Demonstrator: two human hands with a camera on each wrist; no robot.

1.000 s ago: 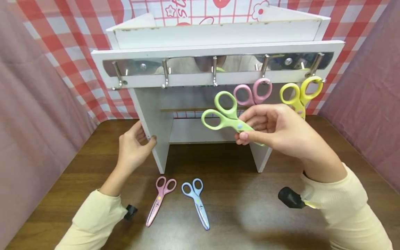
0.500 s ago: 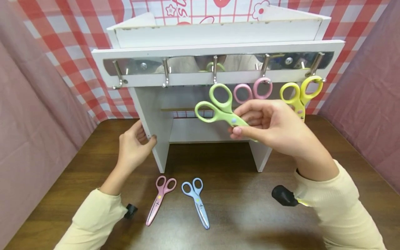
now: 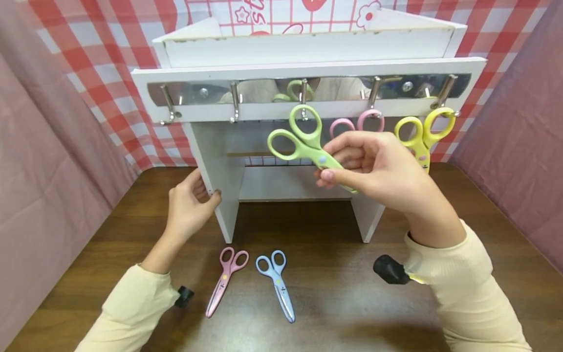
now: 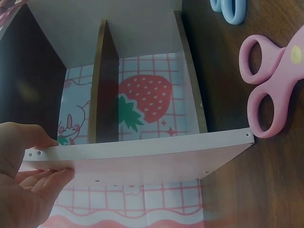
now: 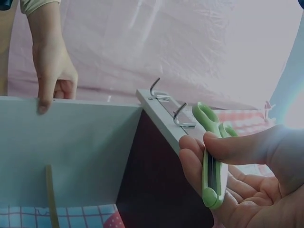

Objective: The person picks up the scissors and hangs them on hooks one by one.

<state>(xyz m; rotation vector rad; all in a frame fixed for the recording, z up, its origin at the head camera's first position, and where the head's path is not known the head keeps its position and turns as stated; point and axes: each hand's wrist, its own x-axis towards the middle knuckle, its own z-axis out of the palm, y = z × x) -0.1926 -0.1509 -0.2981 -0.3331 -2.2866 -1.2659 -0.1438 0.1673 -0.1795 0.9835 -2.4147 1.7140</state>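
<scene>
My right hand [image 3: 374,171] pinches green scissors [image 3: 308,144] by the blade end between thumb and fingers. Their two loops point up and left, with the upper loop in front of the middle hook [image 3: 303,93]; whether they touch, I cannot tell. My left hand [image 3: 189,200] grips the left side panel [image 3: 211,181] of a white shelf unit, thumb on one face and fingers on the other, as the left wrist view also shows. From hooks at the right hang pink scissors [image 3: 371,120] and yellow scissors [image 3: 422,134]. My right hand hides the pink pair's lower part.
Pink scissors [image 3: 226,278] and blue scissors [image 3: 277,283] lie on the brown wooden table [image 3: 334,293] in front of the unit. The two left hooks [image 3: 234,102] carry nothing. A red-checked cloth [image 3: 110,63] hangs behind, and pink curtains stand at both sides.
My right hand has moved left and up with the green scissors, bringing their upper loop to the middle hook. My left hand has stayed on the side panel.
</scene>
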